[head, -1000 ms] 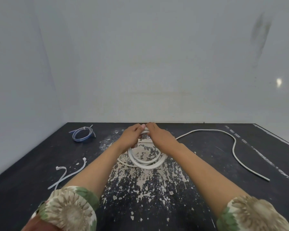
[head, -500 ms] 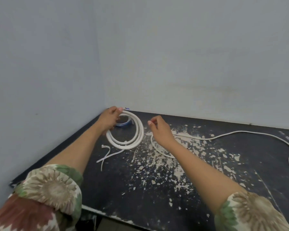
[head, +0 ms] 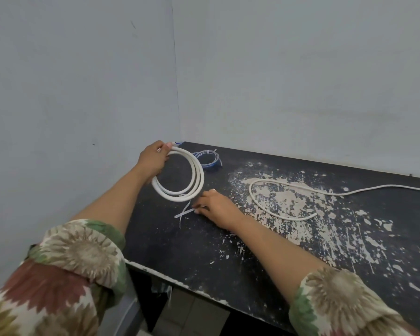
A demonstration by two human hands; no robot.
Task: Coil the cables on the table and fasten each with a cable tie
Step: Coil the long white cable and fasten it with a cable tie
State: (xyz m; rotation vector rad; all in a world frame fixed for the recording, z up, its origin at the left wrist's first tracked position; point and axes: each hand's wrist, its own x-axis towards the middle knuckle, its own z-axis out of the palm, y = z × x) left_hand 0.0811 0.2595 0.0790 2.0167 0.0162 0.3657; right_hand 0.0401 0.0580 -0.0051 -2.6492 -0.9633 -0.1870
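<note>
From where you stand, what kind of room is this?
Probably a bare workroom corner: a worn black table with flaking paint, plain grey walls, and cables being coiled.

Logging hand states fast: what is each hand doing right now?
Left hand: closed, holding the white cable coil up.
Right hand: fingers on the cable ties; grip cannot be told.

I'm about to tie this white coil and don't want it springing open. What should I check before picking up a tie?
1. Left hand grips the white coil: ok.
2. Loops lie together: ok.
3. Cable ties within reach of right hand: ok, fingers touching them.
4. One tie singled out: cannot tell.
5. Cable's loose tail coiled in: not ok, it trails across the table.
6. Blue cable already tied: ok.
</note>
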